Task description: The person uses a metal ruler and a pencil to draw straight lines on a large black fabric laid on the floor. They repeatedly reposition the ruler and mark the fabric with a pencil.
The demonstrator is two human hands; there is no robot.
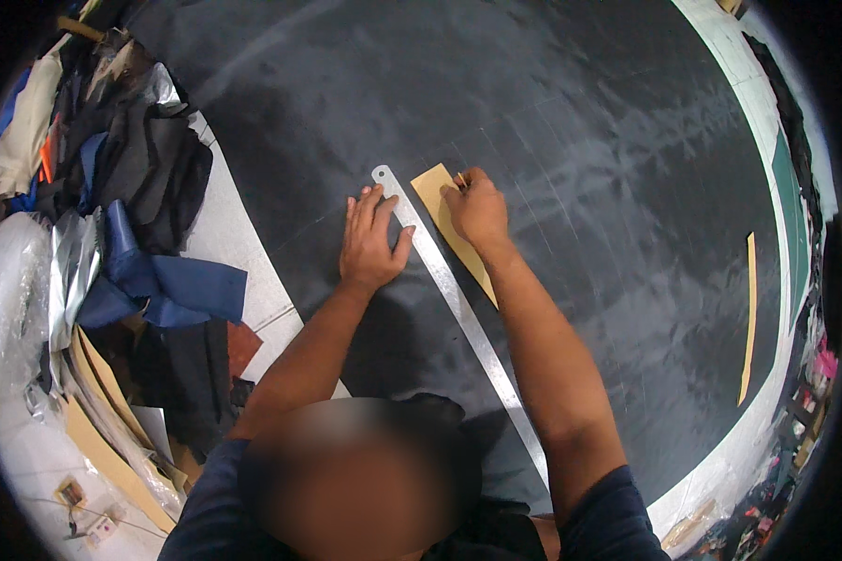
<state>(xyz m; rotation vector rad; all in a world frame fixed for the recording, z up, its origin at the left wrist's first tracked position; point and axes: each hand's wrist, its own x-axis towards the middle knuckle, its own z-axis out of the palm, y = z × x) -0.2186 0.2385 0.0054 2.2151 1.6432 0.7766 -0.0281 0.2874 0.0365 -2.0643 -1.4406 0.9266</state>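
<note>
A long steel ruler [465, 318] lies slantwise across a wide sheet of black material [346, 103]. My left hand [374, 241] is spread flat, its fingertips pressing the ruler near its holed far end. Just right of the ruler, a tan card strip [432, 185] rests on the sheet, roughly in line with it. My right hand [480, 210] is closed in a pinch over the strip's right edge. Between those fingers a short tip of a thin, pen-like stick [461, 179] shows; the rest is hidden by the hand.
Faint lines are drawn on the sheet right of my hands. A narrow tan strip [748, 318] lies near its right edge. At the left are piled dark fabric scraps [159, 168], blue pieces [196, 285] and clear plastic wrap [14, 290]. Pale floor tiles [239, 234] border the sheet.
</note>
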